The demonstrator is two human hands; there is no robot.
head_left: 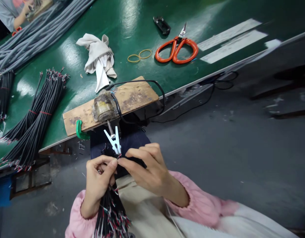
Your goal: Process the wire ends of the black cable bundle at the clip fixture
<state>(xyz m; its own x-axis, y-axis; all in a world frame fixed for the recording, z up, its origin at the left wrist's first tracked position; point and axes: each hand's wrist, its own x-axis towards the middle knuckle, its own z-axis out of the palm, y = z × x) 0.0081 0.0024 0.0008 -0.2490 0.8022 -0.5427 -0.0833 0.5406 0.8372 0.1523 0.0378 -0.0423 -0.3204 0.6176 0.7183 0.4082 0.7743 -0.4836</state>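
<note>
My left hand (100, 178) is closed, thumb and forefinger pinching a thin black cable end with red and white wire strands. Just beyond these fingertips, a pale blue clothespin-like clip (116, 145) points its jaws at the wires. The clip sits at the end of a metal shaft (110, 128) coming from a small motor (104, 107). My right hand (150, 168) reaches in from the other side; its thumb and forefinger tips are apart, close by the wire end. Below my left hand, a bundle of black cables (111, 211) with stripped ends lies on my lap.
The motor rests on a wooden board (140, 94), held by a green clamp (80, 130) at the table edge. On the green table (132, 29) are orange-handled scissors (177, 49), black nippers (161, 25), rubber bands (139, 56), a cloth (99, 56) and cable bundles (40, 115). Another person's hand (22, 16) shows at top left.
</note>
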